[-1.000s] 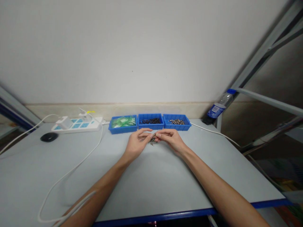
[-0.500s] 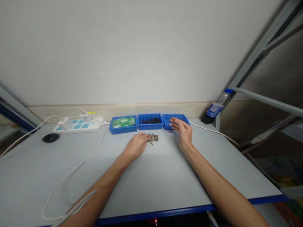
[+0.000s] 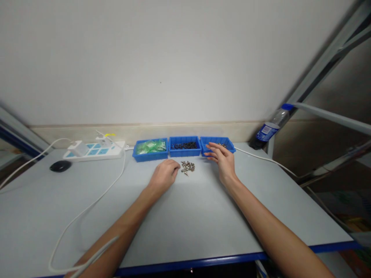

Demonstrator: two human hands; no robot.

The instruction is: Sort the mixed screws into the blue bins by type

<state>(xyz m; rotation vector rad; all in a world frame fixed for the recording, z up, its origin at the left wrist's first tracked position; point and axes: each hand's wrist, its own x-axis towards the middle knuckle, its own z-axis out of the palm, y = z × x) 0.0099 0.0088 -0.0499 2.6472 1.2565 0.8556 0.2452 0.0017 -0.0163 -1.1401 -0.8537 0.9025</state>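
A small pile of shiny metal screw-like pieces (image 3: 188, 166) lies on the table in front of the bins. Just left of the pile rests my left hand (image 3: 165, 172), its fingers curled closed; whatever they might hold is hidden. My right hand (image 3: 223, 160) hovers at the front of the right blue bin (image 3: 206, 140), fingers apart, with nothing visible in them. Behind those fingers, some shiny metal pieces (image 3: 222, 145) show inside that bin, partly covered by the hand.
Beside it, the middle blue bin (image 3: 184, 153) holds dark screws, and the left blue bin (image 3: 150, 156) holds green-and-clear plastic packets. A power strip (image 3: 116, 153), a black mouse (image 3: 60, 166) and a white cable (image 3: 95, 204) are at left. A bottle (image 3: 268, 129) leans at right.
My right hand's fingers have spread; a small shiny piece seen at their tips no longer shows. My left hand has drawn slightly left, away from the pile. The view has shifted a little.
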